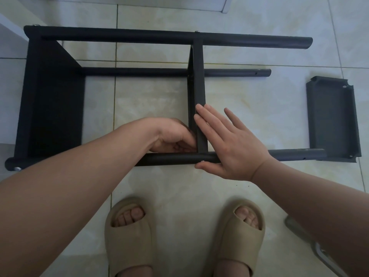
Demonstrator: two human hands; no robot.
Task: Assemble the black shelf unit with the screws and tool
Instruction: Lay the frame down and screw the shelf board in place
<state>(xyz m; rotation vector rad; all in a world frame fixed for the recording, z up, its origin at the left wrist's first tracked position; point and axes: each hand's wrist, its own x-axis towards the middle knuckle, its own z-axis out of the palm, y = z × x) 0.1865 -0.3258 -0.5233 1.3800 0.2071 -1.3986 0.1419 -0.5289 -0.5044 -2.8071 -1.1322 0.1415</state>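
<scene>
The black shelf unit [139,38] lies on its side on the tiled floor, with long round poles and two shelf panels fitted between them. My left hand [171,136] is curled against the left face of the middle shelf panel [197,76], just above the near pole [175,157]; what its fingers hold is hidden. My right hand [227,144] lies flat with straight fingers against the right side of that panel and over the near pole. A silver screw head [203,161] shows on the near pole by my right thumb. A loose shelf panel [332,118] lies at the right.
My two feet in beige slippers [129,234] stand just in front of the unit. Another screw head [17,168] sits at the near pole's left end. A grey metal object [319,250] lies partly hidden under my right forearm. A pale wall or cabinet edge [12,33] borders the far left.
</scene>
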